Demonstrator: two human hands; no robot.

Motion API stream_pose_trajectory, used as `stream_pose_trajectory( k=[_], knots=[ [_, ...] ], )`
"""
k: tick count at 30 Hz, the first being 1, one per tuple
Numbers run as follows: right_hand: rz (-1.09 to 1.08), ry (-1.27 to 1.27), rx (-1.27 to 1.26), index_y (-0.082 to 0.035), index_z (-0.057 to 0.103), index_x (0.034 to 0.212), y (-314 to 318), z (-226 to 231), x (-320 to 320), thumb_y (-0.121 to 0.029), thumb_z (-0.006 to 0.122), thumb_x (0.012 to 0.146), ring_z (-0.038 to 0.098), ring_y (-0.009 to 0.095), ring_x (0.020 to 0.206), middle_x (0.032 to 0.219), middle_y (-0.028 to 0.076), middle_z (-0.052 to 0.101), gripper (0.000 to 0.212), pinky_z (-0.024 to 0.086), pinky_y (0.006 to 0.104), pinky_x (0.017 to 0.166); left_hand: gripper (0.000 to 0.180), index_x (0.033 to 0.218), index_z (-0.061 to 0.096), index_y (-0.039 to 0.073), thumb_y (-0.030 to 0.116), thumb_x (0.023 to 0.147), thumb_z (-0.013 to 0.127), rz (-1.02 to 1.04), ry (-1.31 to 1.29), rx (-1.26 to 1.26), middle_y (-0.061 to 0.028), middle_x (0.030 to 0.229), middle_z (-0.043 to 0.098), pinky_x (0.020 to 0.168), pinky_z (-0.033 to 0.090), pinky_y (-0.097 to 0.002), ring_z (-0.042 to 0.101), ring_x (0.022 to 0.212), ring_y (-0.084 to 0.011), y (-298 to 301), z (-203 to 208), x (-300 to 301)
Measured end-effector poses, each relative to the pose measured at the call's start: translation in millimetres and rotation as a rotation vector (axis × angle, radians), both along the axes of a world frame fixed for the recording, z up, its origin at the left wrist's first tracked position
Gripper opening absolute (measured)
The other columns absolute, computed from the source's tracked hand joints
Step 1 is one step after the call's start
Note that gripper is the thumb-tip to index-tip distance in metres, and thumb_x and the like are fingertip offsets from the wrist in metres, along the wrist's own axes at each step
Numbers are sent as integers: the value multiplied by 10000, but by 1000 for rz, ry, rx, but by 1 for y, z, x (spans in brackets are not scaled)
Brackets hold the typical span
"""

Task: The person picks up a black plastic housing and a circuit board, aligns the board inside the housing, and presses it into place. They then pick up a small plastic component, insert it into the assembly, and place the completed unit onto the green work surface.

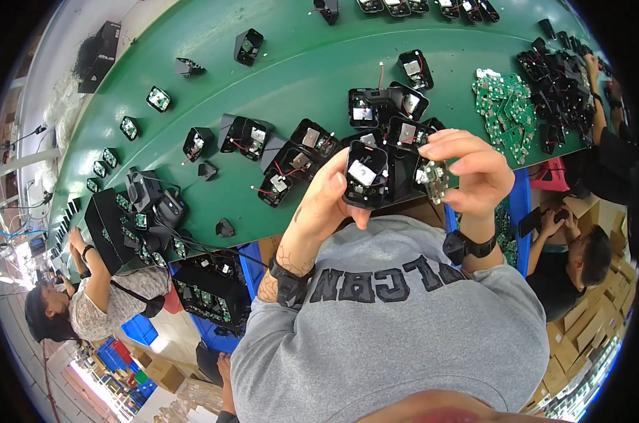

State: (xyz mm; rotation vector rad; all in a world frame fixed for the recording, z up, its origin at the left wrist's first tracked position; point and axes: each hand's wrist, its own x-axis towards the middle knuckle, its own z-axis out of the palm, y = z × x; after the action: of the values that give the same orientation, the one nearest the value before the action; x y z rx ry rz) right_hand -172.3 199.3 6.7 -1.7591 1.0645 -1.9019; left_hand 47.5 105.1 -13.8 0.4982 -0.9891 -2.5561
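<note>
My left hand (319, 201) is closed around a small black plastic housing (367, 199), held with its open side up. Inside the housing lies a silvery-white block (362, 173), with thin wires beside it. A small circuit board (433, 180) sits between the thumb and fingers of my right hand (480, 169), edge toward me and just right of the housing. Board and housing are apart. Right behind my hands stand several more open black housings (407, 132) with similar pale blocks and red wires.
More housings (249, 46) are scattered along the green table (298, 77). Green circuit boards (504, 113) lie heaped at the right, beside a pile of black parts (555, 84). Blue bins (520, 211) stand at the near edge. Co-workers (97, 299) sit at left and right.
</note>
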Motion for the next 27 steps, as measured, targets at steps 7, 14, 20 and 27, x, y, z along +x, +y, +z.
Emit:
stream_pose_trajectory(
  k=[7,14,20,27],
  knots=[
    [181,228,64,3,653,891,-22,23,-5,-130,816,701,687,328,877,972,225,698,283,527,451,810,708,1297,440,-49,540,918,541,-117,59,254,-103,899,644,459,547,-251,633,544,-152,8,-3,-2],
    [209,223,134,-4,662,895,-25,21,2,-128,830,674,689,299,853,948,193,712,305,527,421,805,668,1283,444,-23,532,922,536,-120,55,255,-111,927,637,472,553,-269,635,564,-168,9,-5,1],
    [202,224,161,-16,663,894,-24,23,4,-147,840,666,688,288,825,928,185,718,317,529,405,787,685,1314,421,-16,530,918,544,-86,43,240,-113,968,633,481,558,-271,636,569,-169,9,-6,1],
    [214,228,190,-23,663,891,-24,24,5,-165,843,663,690,285,815,916,165,723,324,526,389,783,665,1311,421,-9,516,922,544,-68,27,230,-120,983,631,502,570,-275,643,586,-176,9,-5,2]
  ],
)
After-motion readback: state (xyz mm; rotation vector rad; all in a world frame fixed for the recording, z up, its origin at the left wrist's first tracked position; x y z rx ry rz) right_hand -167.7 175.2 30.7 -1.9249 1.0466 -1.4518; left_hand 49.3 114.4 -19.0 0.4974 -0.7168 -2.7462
